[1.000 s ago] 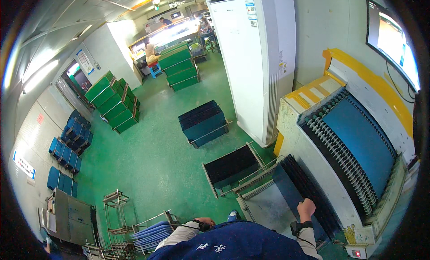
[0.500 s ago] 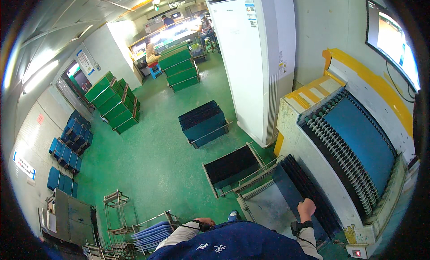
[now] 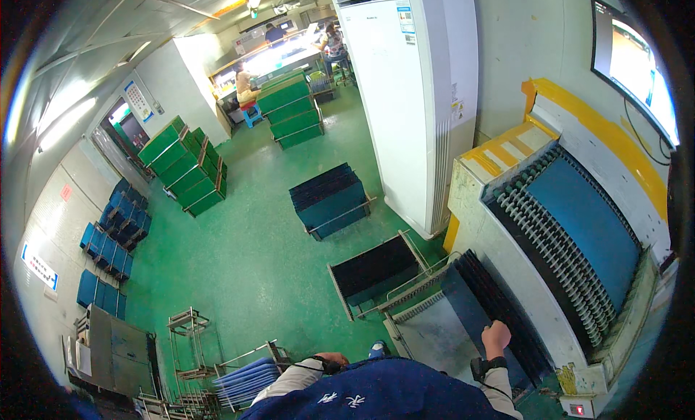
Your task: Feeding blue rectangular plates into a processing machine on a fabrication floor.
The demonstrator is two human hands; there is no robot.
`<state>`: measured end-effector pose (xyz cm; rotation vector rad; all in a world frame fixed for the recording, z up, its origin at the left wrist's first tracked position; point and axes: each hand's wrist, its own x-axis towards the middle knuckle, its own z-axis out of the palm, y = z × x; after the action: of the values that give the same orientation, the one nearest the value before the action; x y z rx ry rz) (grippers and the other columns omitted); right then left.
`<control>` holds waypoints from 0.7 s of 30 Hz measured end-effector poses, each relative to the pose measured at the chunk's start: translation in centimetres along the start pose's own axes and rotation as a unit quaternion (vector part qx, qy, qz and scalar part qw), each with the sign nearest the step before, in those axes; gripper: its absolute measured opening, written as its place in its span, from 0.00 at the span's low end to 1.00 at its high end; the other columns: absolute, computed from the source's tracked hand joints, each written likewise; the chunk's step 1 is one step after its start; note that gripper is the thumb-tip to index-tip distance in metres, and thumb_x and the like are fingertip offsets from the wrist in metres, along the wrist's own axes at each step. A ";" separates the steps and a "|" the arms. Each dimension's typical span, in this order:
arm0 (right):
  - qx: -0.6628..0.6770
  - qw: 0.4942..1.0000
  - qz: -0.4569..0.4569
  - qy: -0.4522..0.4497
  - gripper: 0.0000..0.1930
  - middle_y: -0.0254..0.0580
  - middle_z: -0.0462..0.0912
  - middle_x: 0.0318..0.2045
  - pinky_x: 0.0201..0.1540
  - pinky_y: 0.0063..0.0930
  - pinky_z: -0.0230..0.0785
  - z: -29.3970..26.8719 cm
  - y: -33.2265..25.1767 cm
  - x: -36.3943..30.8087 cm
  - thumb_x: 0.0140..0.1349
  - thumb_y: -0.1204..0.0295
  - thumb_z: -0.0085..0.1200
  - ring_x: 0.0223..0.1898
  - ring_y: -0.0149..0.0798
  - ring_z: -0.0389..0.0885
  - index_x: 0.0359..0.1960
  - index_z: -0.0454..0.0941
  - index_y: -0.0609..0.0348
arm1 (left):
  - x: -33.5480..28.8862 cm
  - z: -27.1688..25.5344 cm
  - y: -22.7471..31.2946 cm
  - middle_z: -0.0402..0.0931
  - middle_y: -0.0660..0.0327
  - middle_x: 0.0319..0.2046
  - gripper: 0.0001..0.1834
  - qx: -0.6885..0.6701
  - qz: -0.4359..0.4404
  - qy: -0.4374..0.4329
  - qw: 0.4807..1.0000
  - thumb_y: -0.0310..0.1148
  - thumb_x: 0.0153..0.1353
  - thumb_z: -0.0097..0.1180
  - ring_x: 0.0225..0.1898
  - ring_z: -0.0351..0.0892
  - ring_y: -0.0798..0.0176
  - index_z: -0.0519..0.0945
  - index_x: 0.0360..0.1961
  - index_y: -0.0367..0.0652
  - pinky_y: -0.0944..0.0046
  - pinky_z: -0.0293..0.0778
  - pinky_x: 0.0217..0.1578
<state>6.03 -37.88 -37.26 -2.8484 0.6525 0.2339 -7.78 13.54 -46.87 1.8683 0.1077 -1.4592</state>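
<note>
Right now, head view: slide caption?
Right hand at racked dark-blue panels beside a roller conveyor; left hand near the navy garment.

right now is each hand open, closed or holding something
Left hand: partly hidden by the blue clothing; open or closed cannot be told.
Right hand: curled at the blue board; a grip cannot be confirmed.

A: Room around the right hand [image 3: 496, 337]?
B: Right side blocked: dark panels [image 3: 499, 304], then roller machine [image 3: 550, 264]. Left side open, above the bare grey rack base [image 3: 431, 340].
A: Forward?
B: Rack rail [image 3: 413, 288] crosses the far end, black panels [image 3: 380, 268] beyond.
A: Left hand [image 3: 333, 358]?
B: Open green floor [image 3: 268, 290] ahead-left. Blue panels [image 3: 246, 382] obstruct its left.
</note>
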 end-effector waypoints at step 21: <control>-0.008 1.000 -0.008 0.008 0.12 0.50 0.83 0.34 0.42 0.40 0.74 1.0 0.4 0.4 0.51 0.64 0.59 0.39 0.50 0.82 0.33 0.82 0.58 | 0.8 0.2 -1.1 0.79 0.59 0.45 0.24 -0.032 -0.046 -0.015 0.998 0.46 0.55 0.57 0.44 0.76 0.60 0.78 0.50 0.43 0.55 0.70 0.46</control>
<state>6.11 -38.18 -38.41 -2.8727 0.6334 0.2151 -8.15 13.88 -48.15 1.8103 0.2260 -1.5287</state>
